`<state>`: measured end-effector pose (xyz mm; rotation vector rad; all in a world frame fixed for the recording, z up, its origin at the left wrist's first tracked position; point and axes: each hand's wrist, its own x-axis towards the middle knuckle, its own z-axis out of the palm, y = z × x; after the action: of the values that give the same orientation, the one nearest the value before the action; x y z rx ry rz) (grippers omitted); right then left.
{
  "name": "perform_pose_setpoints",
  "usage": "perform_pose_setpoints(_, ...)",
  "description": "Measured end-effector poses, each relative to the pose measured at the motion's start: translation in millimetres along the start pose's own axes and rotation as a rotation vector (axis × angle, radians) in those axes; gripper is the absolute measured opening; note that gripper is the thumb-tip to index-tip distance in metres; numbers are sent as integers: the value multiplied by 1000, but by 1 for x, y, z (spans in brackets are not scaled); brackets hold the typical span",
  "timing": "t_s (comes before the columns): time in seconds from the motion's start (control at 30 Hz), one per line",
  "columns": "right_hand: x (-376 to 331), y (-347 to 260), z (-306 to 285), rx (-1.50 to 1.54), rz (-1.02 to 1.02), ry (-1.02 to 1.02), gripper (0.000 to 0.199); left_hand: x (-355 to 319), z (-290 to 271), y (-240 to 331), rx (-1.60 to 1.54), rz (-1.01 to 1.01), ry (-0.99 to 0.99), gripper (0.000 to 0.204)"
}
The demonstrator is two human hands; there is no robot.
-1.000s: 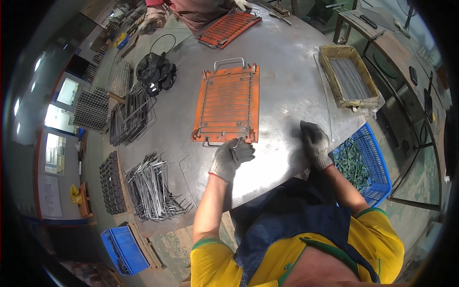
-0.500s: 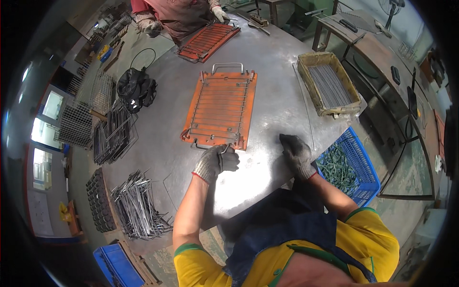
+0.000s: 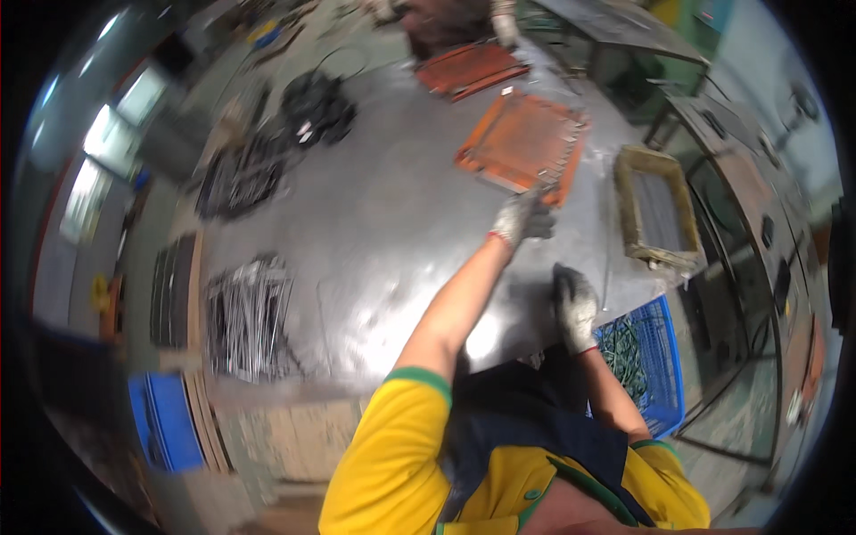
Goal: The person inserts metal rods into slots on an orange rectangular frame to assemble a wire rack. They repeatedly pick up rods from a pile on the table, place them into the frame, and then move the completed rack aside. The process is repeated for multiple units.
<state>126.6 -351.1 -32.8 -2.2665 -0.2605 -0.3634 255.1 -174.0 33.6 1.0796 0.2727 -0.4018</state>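
Note:
My left hand (image 3: 526, 219), in a pale knit glove with dark fingers, reaches far out over the metal table (image 3: 383, 214). Its fingers are closed at the near right corner of an orange plate (image 3: 517, 138); blur hides the exact grip. Along the plate's right edge runs a row of notches or wire ends. Whether the wire rack still lies on it is too smeared to tell. My right hand (image 3: 576, 305), gloved alike, rests by the table's near right edge, fingers stretched out and nothing in them.
Across the table a person with gloved hands stands at a second orange plate (image 3: 471, 69). A yellowish box of rods (image 3: 631, 209) lies right, above a blue basket of green strips (image 3: 670, 366). Leftward are a wire bundle (image 3: 250, 312), dark wire frames (image 3: 239, 174) and a black bag (image 3: 316, 107).
My view has swung left. My left arm has stretched out further, and the orange plate has shifted away and rightward, closer to the box of rods. My right hand remains near the table edge.

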Motion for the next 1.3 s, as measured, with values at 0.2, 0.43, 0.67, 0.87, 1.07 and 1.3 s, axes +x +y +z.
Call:
perform_pose_setpoints(0.2, -1, -9, 2, 117, -9, -5, 27, -68, -13, -112, 791, 808, 212, 41)
perform_pose_setpoints(0.43, 4, -2, 5, -24, -52, -4, 29, -240, -51, -106, 1449, 781, 310, 33)
perform_pose_setpoints(0.67, 22, -6, 15, -181, -80, -25, 32, -288, -98, -105, 1283, 812, 482, 23)
perform_pose_setpoints(0.87, 19, -11, 16, -176, -32, 7, 32, -282, -119, -95, 1336, 828, 579, 19)
perform_pose_setpoints(1.07, 20, -12, 12, -172, -109, 54, 32, -266, -122, -88, 1487, 938, 551, 17)
perform_pose_setpoints(1.3, 19, -3, 15, -169, -58, 49, 33, -251, -119, -70, 1410, 773, 639, 27)
